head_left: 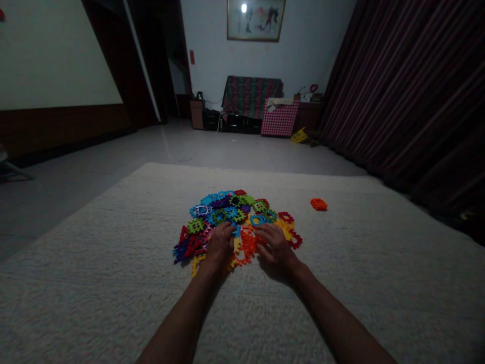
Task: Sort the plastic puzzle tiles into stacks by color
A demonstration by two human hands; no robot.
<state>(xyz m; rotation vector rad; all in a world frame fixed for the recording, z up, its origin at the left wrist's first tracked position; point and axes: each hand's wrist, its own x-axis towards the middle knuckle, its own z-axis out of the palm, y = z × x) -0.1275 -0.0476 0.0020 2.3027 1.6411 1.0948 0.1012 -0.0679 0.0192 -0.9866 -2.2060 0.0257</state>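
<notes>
A heap of colourful plastic gear-shaped building pieces [219, 217] lies on the pale mat. My left hand [222, 242] is at the near middle of the heap, its fingers bent and close together. Beside its fingertips is a blue piece [236, 231]; whether they grip anything is hidden. My right hand [276, 248] reaches over the orange pieces [248, 243], fingers apart and touching or just above them. Yellow pieces [198, 263] lie near my left wrist. Red pieces [296, 240] are to the right of my right hand.
A small separate cluster of orange pieces [319, 204] lies on the mat [359, 253] to the right. Beyond the mat are the tiled floor [151, 146], a low cabinet with a cloth-covered object [252, 96], and a yellow bag [299, 135]. Dark curtains [397, 101] hang at right.
</notes>
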